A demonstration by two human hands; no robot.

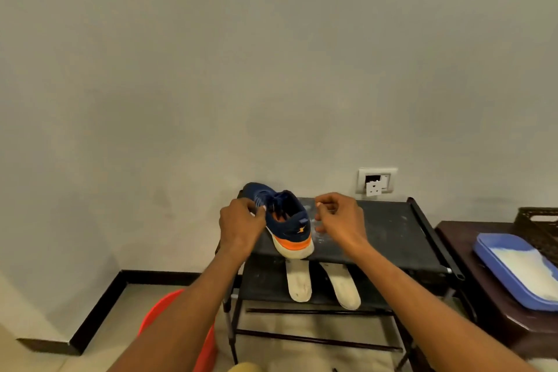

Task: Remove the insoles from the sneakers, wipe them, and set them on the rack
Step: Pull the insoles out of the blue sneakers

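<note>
Left hand [241, 225] grips the sneaker [287, 220] at its laces on the rack's [392, 226] top shelf, right hand [339, 220] curled on nothing beside the heel, while the insoles [299, 281] on the lower shelf, probably light and floppy, look easiest pinched by their near ends.

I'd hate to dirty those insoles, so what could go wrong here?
The sneaker sits heel-first at the edge of the top shelf; a tug from the left hand could drop it onto the insoles below. The rightmost insole reaches the front of the lower shelf and might slide off.
</note>
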